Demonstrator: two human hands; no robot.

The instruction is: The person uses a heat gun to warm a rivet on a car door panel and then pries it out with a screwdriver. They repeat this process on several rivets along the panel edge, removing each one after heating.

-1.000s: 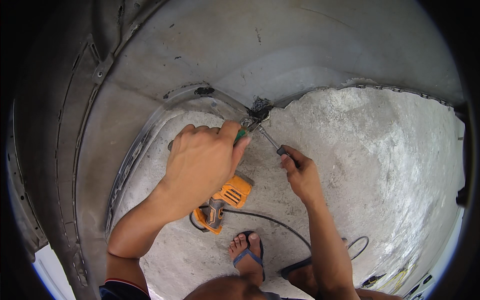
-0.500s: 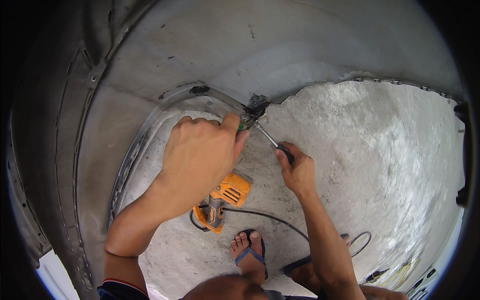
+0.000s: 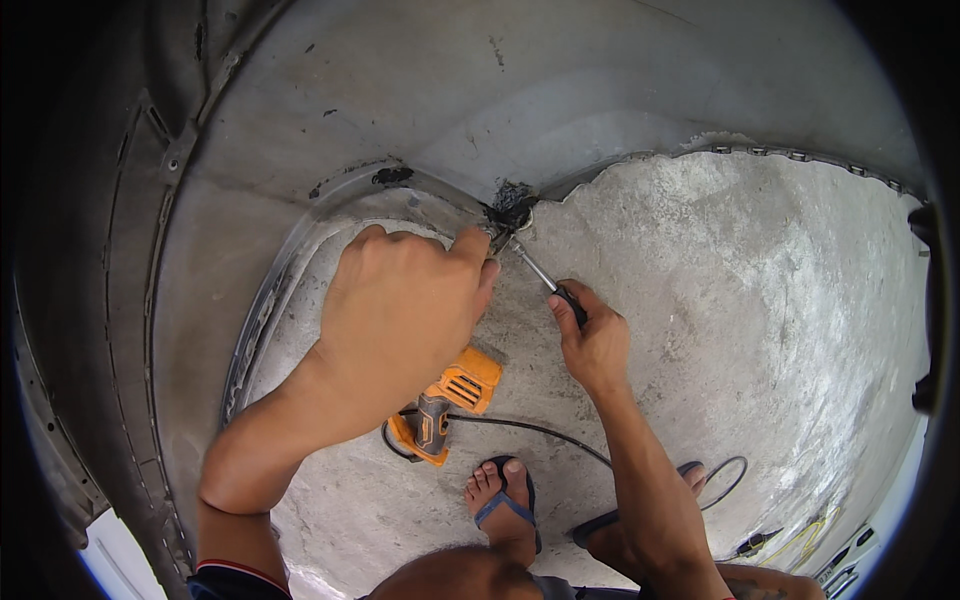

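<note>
A large grey moulded panel, which looks like a car bumper (image 3: 400,110), arches above my hands, with a blackened patch (image 3: 513,200) at its lower edge. In my right hand (image 3: 597,345) is a tool with a black handle and a slim metal shaft, like a screwdriver (image 3: 540,271); its tip meets the edge just below the patch. My left hand (image 3: 405,310) is closed around a small green-handled tool close to that same spot. The fingers cover most of it, and its exact kind is hidden.
On the concrete floor (image 3: 720,300) lies an orange and black corded power tool (image 3: 445,405), its black cable (image 3: 540,432) running right behind my right forearm. My feet in blue flip-flops (image 3: 505,505) are beneath my arms. A yellow cord (image 3: 800,540) lies at lower right.
The left hand has turned slightly, so the green handle no longer shows. My right hand and its tool hold nearly the same place. The view has shifted a little.
</note>
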